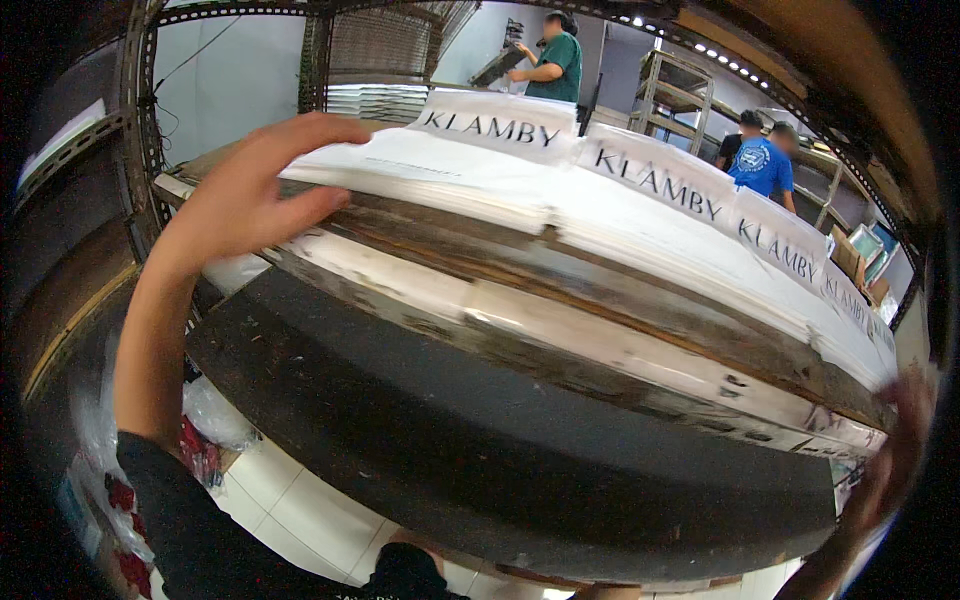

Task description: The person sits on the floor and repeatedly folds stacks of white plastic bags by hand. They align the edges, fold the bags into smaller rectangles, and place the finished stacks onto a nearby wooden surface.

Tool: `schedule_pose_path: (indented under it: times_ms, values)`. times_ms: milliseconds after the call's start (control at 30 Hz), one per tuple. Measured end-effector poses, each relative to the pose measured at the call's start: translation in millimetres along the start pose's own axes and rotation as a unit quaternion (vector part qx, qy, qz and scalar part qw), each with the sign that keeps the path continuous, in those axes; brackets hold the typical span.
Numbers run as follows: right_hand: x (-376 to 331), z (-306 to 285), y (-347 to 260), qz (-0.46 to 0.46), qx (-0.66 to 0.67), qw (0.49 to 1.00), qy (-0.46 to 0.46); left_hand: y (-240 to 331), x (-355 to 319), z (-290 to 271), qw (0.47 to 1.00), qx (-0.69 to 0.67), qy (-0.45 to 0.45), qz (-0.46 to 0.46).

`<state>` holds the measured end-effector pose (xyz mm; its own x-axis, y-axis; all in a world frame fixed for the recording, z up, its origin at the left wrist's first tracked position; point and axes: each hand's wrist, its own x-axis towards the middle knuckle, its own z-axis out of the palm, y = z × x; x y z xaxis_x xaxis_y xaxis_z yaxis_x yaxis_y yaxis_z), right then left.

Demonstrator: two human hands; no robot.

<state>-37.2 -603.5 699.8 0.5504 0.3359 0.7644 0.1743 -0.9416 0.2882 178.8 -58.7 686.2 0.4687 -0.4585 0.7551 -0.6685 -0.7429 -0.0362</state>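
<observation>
- Slotted metal racking (140,120) is seen around the wooden shelf (430,234).
- White packet stacks (660,235) are laid on the shelf, rowed along its length.
- At its left end, the left hand (265,195) is spread wide, nearer the leftmost stack (450,170); contact cannot be told.
- At its right end, the right hand (905,415) is blurred, its grip unclear.

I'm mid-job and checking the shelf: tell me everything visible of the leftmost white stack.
The leftmost white stack is many thin, flat layers, paper or plastic, I can't tell which, with large dark lettering on its far part. It lies on a worn brown board, its layered edge facing the person, close beside the next white stack. The left hand is at its left end, thumb and fingers apart; contact is unclear.
</observation>
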Motion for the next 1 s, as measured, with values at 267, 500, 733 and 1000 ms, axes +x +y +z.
schedule_pose_path:
  times_ms: [267, 500, 733, 1000]
  values:
    - [286, 148, -195, -0.295, 0.145, 0.911, -0.249, -91, 52, 21, 0.955, -0.063, -0.289, -0.02]
    - [350, 186, -257, -0.317, 0.016, 0.788, -0.527, -100, 77, 23, 0.942, 0.009, -0.306, 0.135]
    - [319, 225, -257, -0.273, 0.095, 0.92, -0.265, -118, 72, 19, 0.944, 0.013, -0.282, 0.169]
    - [316, 176, -259, -0.137, -0.048, 0.982, -0.121, -130, 86, 34, 0.956, 0.264, 0.006, 0.125]
